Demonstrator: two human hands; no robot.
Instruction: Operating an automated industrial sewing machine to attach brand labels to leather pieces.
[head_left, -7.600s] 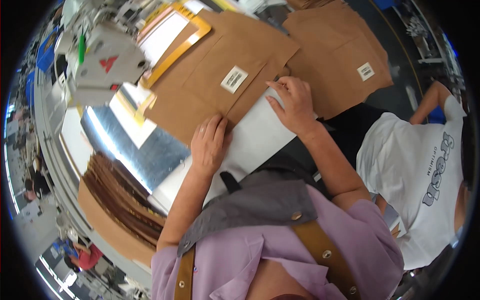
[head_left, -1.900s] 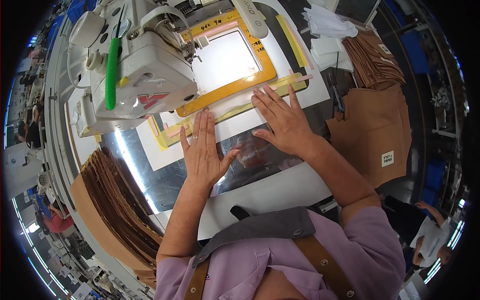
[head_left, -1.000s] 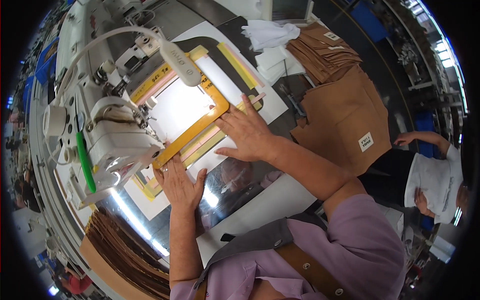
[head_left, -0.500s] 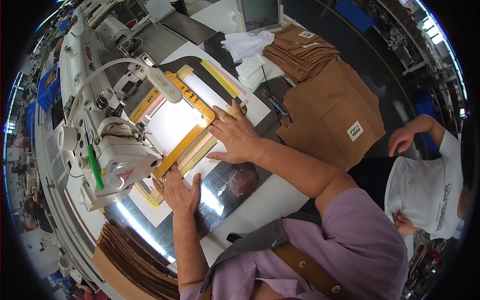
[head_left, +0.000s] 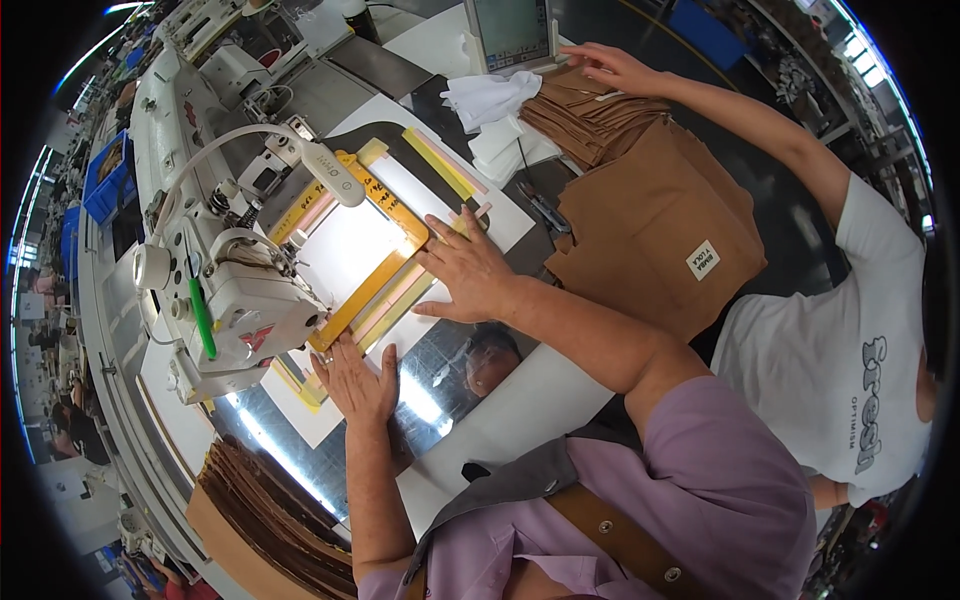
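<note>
My left hand (head_left: 355,382) lies flat, fingers apart, its fingertips at the lower left of a yellow clamp frame (head_left: 365,293) under the head of a white sewing machine (head_left: 230,330). My right hand (head_left: 470,275) is spread by that frame's lower right corner, thumb out, fingertips on the taped white template (head_left: 510,225). Neither hand holds anything. Yellow and pink strips run along the template, and a lit white area shows inside the frame. A green-handled tool (head_left: 203,318) rests on the machine.
Brown panels (head_left: 640,220), white cloths (head_left: 488,100) and dark snips (head_left: 540,208) lie to the right. A co-worker (head_left: 850,330) in white reaches a hand (head_left: 610,68) toward a screen (head_left: 510,30). A stack of brown pieces (head_left: 250,500) sits at lower left.
Earlier my hands were on brown panels; they moved to the template and frame, and have hardly moved in the last second. The co-worker's arm has reached up toward the screen.
</note>
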